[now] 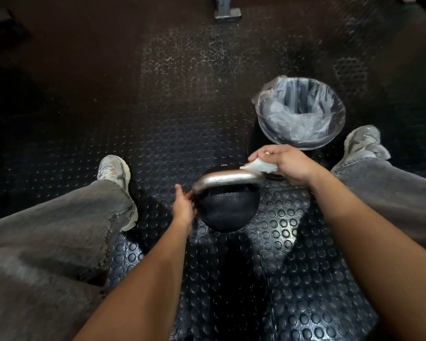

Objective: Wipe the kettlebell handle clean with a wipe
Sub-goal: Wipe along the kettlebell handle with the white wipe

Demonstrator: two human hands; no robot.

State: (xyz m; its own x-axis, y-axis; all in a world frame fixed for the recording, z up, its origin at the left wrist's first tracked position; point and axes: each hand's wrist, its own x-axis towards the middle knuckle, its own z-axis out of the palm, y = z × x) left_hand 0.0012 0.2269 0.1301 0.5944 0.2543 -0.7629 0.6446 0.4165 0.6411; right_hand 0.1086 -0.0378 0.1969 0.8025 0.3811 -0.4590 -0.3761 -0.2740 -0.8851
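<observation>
A black kettlebell (pixel 228 207) stands on the studded rubber floor between my feet, its silver handle (pixel 225 178) arching across the top. My right hand (pixel 284 162) grips a crumpled white wipe (pixel 258 166) and holds it against the right end of the handle. My left hand (pixel 183 207) grips the left end of the handle where it meets the ball, its fingertips hidden behind the metal.
A round bin (pixel 301 141) lined with a clear plastic bag stands just beyond my right hand. My legs in grey jeans and pale sneakers (pixel 115 168) flank the kettlebell. A metal equipment foot (pixel 228 13) sits far back on the floor.
</observation>
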